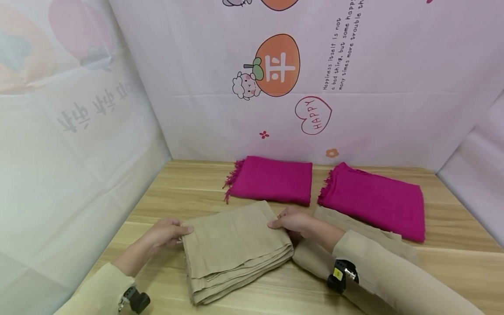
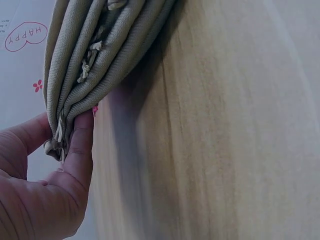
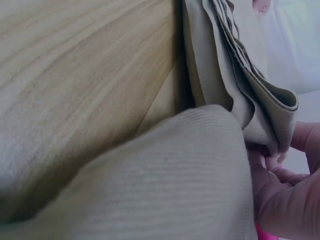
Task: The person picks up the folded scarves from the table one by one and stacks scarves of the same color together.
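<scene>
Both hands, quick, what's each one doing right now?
Left hand: closed, pinching the left side of the folded tan cloth between the hands.
Right hand: closed, pinching that cloth's right side.

One high view, two close

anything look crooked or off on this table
Mildly: the right magenta cloth slants more than the left magenta cloth, so the pair looks misaligned. The beige cloth held by the left hand and right hand also has uneven, fanned layers along its near edge. I see no spill or damage.
</scene>
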A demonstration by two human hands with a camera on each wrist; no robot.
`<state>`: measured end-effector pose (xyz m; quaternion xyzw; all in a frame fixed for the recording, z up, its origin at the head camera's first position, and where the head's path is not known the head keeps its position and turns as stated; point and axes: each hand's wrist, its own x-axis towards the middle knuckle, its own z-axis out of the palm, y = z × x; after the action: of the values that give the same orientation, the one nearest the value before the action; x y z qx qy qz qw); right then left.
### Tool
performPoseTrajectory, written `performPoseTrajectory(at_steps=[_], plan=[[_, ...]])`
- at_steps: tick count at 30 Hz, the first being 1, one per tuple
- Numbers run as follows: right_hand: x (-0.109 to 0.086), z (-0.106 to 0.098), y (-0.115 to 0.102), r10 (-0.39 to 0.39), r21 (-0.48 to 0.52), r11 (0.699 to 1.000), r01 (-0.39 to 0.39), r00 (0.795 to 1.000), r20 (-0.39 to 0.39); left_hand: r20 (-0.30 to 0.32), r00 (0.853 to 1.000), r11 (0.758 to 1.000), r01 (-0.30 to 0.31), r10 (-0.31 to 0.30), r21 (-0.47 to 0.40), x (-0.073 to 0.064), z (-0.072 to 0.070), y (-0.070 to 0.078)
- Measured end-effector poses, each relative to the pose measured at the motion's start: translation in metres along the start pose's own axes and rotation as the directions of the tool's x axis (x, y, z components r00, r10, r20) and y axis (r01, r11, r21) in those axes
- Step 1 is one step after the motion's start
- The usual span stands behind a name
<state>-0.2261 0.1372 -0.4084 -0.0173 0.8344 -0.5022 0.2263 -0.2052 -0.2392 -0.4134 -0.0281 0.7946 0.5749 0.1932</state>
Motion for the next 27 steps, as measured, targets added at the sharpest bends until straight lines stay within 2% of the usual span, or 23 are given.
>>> performPoseTrajectory(at_steps=[11,18,22,27], plan=[[-0.008,-0.001,-0.002,-0.009,0.084,0.996,0.005,0.999,0.046,-0.001,1.0,1.0,0.0,0.0,-0.027,0.004,-0.005,0.013],[-0.011,0.003,-0.002,0.027,0.167,0.985,-0.033,0.999,0.037,0.053,0.998,0.997,-0.034,0.037,-0.069,0.011,-0.011,0.022],[-0.013,0.006,-0.001,0.048,0.229,0.972,-0.051,0.999,0.018,0.046,0.998,0.999,-0.037,0.038,-0.022,0.018,-0.015,0.025],[-0.016,0.008,-0.002,0.034,0.282,0.958,-0.049,0.998,0.056,0.02,1.0,1.0,-0.024,0.024,0.018,0.026,-0.019,0.028]])
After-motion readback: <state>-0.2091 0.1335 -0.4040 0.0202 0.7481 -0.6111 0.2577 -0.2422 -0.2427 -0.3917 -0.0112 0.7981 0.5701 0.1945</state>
